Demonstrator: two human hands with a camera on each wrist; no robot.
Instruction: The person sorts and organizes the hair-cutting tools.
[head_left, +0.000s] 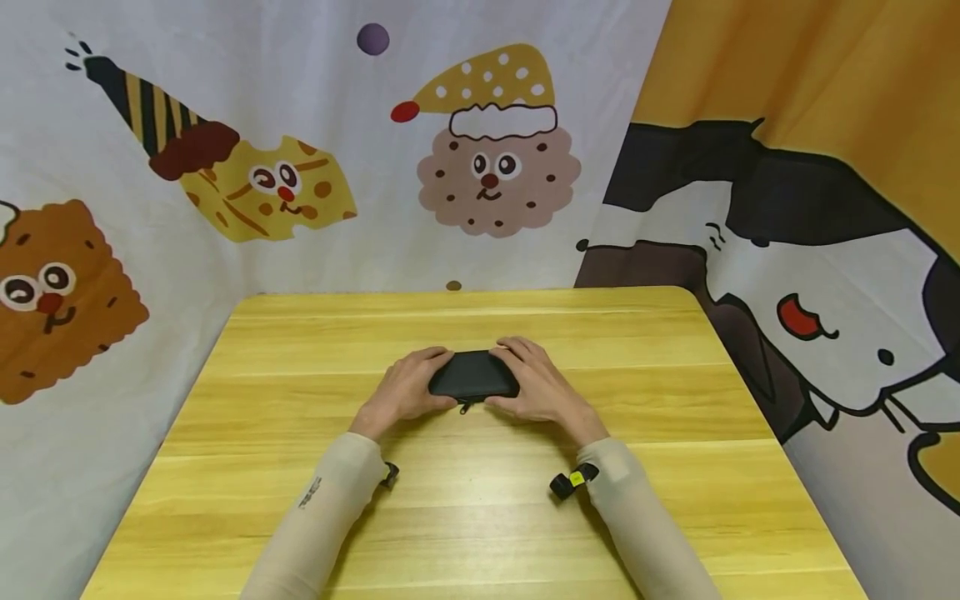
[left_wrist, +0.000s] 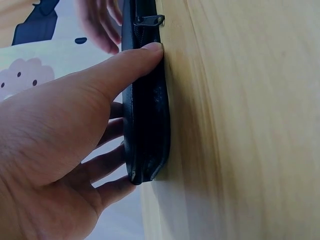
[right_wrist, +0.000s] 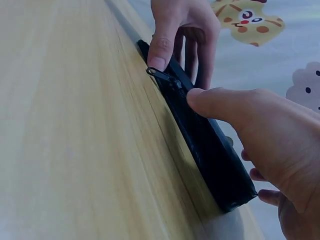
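Note:
A flat black zippered case (head_left: 474, 374) lies on the wooden table between both hands. My left hand (head_left: 408, 386) grips its left end, thumb along the near side and fingers behind. At the right end my right hand (head_left: 536, 383) holds it the same way. In the left wrist view the left thumb (left_wrist: 145, 55) presses the case's side just below the zipper pull (left_wrist: 150, 20). The right wrist view shows the pull (right_wrist: 159, 74) sticking out on the near side, between the two thumbs. The case appears zipped along this edge.
The light wooden table (head_left: 465, 533) spreads out around the case. Behind it hangs a white curtain (head_left: 300, 83) printed with cartoon biscuits and cheese. A yellow cloth with a dark cartoon figure (head_left: 810, 258) hangs at the right. Small cameras (head_left: 573, 481) are strapped to the wrists.

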